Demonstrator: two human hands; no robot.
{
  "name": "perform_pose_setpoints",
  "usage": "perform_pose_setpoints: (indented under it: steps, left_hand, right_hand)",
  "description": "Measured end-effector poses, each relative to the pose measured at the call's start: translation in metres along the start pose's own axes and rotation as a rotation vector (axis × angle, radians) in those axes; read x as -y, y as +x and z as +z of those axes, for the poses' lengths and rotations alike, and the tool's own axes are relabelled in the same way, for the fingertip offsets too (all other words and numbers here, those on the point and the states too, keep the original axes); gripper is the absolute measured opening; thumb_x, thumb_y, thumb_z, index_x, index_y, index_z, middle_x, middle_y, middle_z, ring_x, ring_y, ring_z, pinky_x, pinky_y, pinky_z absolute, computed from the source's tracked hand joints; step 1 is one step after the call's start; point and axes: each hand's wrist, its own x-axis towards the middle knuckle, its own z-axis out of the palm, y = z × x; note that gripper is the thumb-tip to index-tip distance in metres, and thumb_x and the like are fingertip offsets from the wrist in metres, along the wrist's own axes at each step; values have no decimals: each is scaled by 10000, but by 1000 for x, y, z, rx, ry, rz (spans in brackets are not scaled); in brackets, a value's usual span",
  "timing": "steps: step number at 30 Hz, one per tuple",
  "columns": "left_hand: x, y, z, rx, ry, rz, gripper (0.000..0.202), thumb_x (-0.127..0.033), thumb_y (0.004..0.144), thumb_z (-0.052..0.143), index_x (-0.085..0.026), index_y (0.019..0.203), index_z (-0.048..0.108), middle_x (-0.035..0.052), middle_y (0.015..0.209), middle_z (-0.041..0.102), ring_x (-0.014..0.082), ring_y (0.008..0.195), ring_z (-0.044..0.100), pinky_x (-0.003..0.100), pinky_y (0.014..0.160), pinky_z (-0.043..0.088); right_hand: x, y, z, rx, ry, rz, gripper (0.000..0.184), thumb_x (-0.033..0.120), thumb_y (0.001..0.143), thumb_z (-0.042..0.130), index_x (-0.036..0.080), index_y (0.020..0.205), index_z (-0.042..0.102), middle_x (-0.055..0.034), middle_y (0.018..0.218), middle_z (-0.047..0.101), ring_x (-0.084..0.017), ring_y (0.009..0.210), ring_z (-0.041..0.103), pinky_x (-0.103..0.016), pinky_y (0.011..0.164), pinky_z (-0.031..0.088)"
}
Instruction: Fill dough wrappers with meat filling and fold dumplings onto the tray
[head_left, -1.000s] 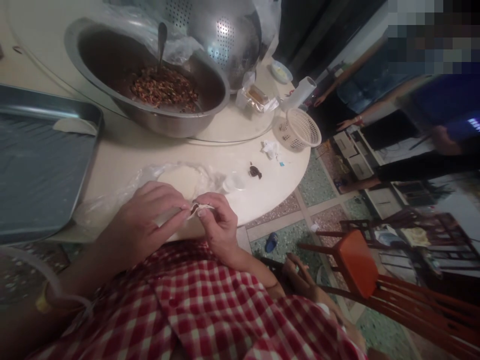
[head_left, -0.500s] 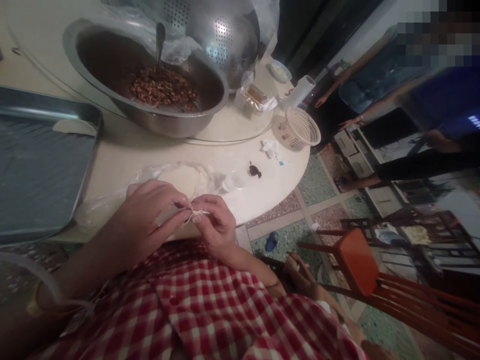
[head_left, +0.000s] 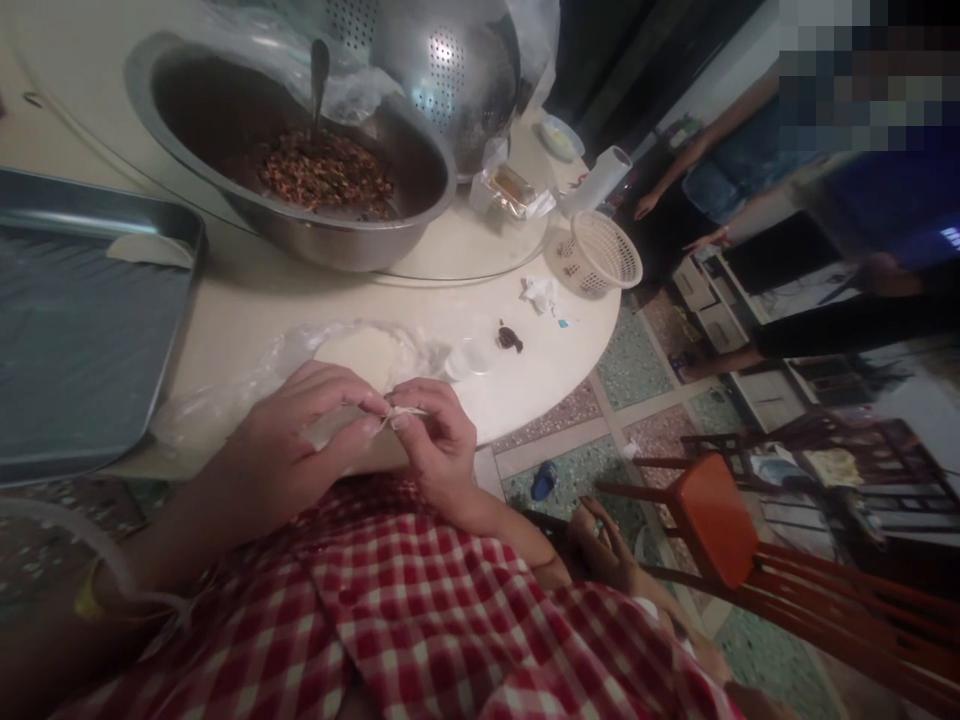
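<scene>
Steel bowl [head_left: 337, 245]: we see it on the bench [head_left: 555, 375], set back from the near edge, with brown mince [head_left: 326, 178] in the bottom and a spoon [head_left: 320, 75] standing in it.
Dough piece [head_left: 399, 413]: pale and thin, held up between our two hands, above the bench close to its near edge; the fingers cover part of it, so we cannot tell if it is closed all along.
Left hand [head_left: 300, 430]: thumb and forefinger arch toward each other, their tips clamped on the dough's left end.
Right hand [head_left: 439, 440]: fingers curled, thumb and forefinger pinching the other end.
Dough rounds [head_left: 360, 352]: just beyond our hands, lying in a crumpled plastic bag [head_left: 240, 390] near the bench's near edge; we cannot tell how many.
Metal tray [head_left: 67, 360]: left of the bowl, reaching the bench's near edge, with one folded dumpling [head_left: 150, 250] by the tray's far right corner.
Colander [head_left: 469, 60]: behind the bowl, its holed side toward us.
Bench's right edge: a white basket [head_left: 604, 255] sits right at it, a crumpled tissue [head_left: 540, 293] just beside, and a dark scrap [head_left: 509, 339] nearer us.
Floor: past that edge, we see a blue slipper [head_left: 544, 481] and an orange chair [head_left: 712, 520].
Checked shirt [head_left: 435, 600]: red and white, below our hands.
</scene>
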Motion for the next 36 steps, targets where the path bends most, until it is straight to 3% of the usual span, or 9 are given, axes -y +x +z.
perform_pose_setpoints:
  steps: [3, 8, 16, 20, 23, 29, 32, 36]
  left_hand:
    - [0, -1, 4, -56, 34, 33, 92, -273, 915, 591, -284, 1002, 615, -2, 952, 675, 209, 942, 624, 335, 850, 492]
    - [-1, 4, 9, -174, 131, 73, 33, -265, 897, 605, -296, 908, 603, -9, 856, 681, 228, 860, 635, 372, 825, 483]
    - [-4, 8, 11, -246, 233, 97, 23, -267, 900, 602, -274, 878, 606, 2, 851, 698, 237, 846, 630, 399, 820, 477]
    - [0, 1, 10, -236, 257, 56, 101, -317, 902, 614, -272, 992, 619, 30, 933, 714, 257, 920, 624, 417, 843, 490]
    - [1, -3, 7, -200, 267, 35, 35, -300, 890, 614, -266, 897, 612, 23, 872, 704, 250, 879, 626, 430, 844, 492]
    - [1, -1, 7, -228, 284, 59, 91, -255, 908, 596, -255, 820, 572, 12, 822, 681, 225, 849, 618, 405, 834, 500]
    - [4, -2, 8, -246, 241, 73, 18, -269, 907, 615, -261, 908, 598, 13, 884, 690, 225, 879, 624, 395, 850, 504]
    - [10, -5, 14, -244, 98, -30, 244, -349, 897, 651, -289, 1133, 634, 34, 1083, 691, 232, 1007, 649, 382, 905, 528]
  right_hand:
    - [-1, 0, 2, -29, -18, -27, 181, 422, 940, 650, 251, 917, 702, -42, 938, 713, -177, 918, 684, -353, 822, 589]
    - [-1, 0, 2, -8, 10, -83, 111, 319, 974, 618, 262, 986, 712, -39, 980, 719, -170, 985, 684, -352, 880, 588]
    - [-1, -1, 3, 14, 44, -11, 162, 377, 961, 617, 286, 1032, 732, -52, 1035, 732, -190, 1013, 690, -401, 924, 595]
    - [-3, -1, 3, -39, 58, -24, 148, 349, 960, 628, 279, 1030, 737, -54, 1042, 734, -184, 1021, 693, -390, 929, 594]
    - [-4, -1, 3, -36, 56, -4, 154, 352, 962, 623, 275, 1027, 740, -56, 1053, 733, -189, 1023, 692, -393, 935, 593]
    - [-2, 0, 3, 11, 9, 29, 231, 442, 970, 596, 265, 1033, 731, -70, 1066, 733, -198, 1042, 683, -401, 958, 585]
    - [-2, 1, 1, 20, 42, 56, 247, 459, 973, 585, 267, 1042, 725, -62, 1072, 736, -199, 1063, 684, -419, 992, 568]
    - [-3, 1, 2, 65, 127, 169, 269, 465, 964, 599, 255, 1093, 706, -58, 1095, 742, -196, 1070, 698, -399, 982, 576]
